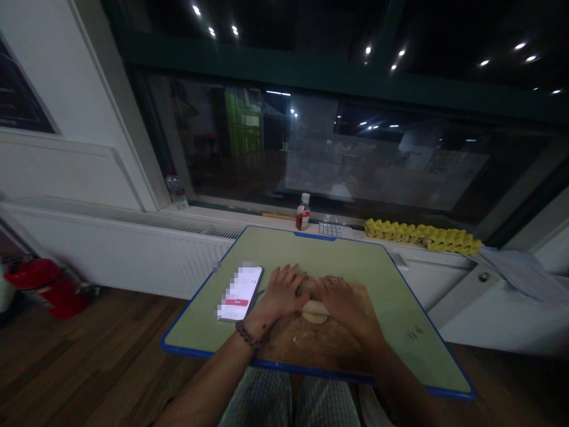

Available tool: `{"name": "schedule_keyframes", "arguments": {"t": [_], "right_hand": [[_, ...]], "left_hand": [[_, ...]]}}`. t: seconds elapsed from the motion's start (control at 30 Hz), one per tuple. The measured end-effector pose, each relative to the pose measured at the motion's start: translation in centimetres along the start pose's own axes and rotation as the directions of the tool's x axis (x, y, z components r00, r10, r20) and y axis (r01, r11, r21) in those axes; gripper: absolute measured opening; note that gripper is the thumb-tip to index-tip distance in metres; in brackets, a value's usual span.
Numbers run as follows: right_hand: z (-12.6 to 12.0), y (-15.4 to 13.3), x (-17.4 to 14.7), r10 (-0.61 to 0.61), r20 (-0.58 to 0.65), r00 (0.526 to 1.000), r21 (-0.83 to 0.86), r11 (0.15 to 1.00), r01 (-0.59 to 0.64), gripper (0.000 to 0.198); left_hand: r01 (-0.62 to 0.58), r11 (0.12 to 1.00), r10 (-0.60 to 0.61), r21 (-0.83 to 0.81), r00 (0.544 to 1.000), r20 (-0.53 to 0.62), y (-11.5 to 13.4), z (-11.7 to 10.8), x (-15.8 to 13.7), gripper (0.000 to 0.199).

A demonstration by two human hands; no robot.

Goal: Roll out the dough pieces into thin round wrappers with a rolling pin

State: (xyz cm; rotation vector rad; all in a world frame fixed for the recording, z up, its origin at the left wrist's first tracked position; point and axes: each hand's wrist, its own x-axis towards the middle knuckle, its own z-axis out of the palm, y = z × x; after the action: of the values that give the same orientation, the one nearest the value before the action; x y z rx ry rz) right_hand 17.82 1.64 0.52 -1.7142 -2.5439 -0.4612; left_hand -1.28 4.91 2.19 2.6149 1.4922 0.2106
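A brown wooden board (306, 350) lies on a green tabletop, with a small round of pale dough (315, 318) on it. Across the dough's far side lies a pale rolling pin (316, 307), its ends covered by my palms. My left hand (283, 292) presses flat on its left end, fingers spread and stretched forward. On the right end rests my right hand (340, 298), also flat with the fingers extended. Small pale bits (296, 340) are scattered on the board. Left of my left hand is a lit phone (242, 293).
The green folding table (418, 350) has a blue rim. On the windowsill behind stand a red-labelled bottle (303, 212), a clear water bottle (176, 191) and yellow egg trays (418, 235). A white radiator (160, 264) runs below the window. A red fire extinguisher (53, 290) is at the left.
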Motion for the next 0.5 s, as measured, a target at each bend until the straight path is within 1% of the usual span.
{"name": "schedule_keyframes", "arguments": {"t": [0.07,0.13,0.27,0.43,0.5], "right_hand": [[0.9,-0.3,-0.1,0.012,-0.032,0.999,0.006,1.000,-0.012,0.037],[1.5,-0.4,-0.3,0.018,-0.043,0.999,0.014,1.000,-0.017,0.039],[1.5,-0.5,-0.4,0.002,-0.034,0.999,0.033,0.999,-0.001,0.040],[1.0,-0.8,0.1,0.039,0.001,0.999,0.113,0.993,-0.039,0.037],[0.9,-0.9,0.2,0.039,0.020,0.999,0.143,0.989,-0.042,0.037]], "left_hand": [[0.014,1.000,-0.014,-0.009,0.998,0.068,-0.2,-0.3,0.5,0.063],[0.027,0.999,-0.024,-0.025,0.994,0.104,-0.1,-0.5,0.8,0.065],[0.029,0.997,-0.024,-0.076,0.998,0.065,0.1,-0.4,0.4,0.057],[0.117,0.986,-0.110,-0.117,0.991,0.072,0.3,-0.5,-0.1,0.062],[0.135,0.983,-0.126,-0.123,0.989,0.080,0.5,-0.6,-0.1,0.063]]}}
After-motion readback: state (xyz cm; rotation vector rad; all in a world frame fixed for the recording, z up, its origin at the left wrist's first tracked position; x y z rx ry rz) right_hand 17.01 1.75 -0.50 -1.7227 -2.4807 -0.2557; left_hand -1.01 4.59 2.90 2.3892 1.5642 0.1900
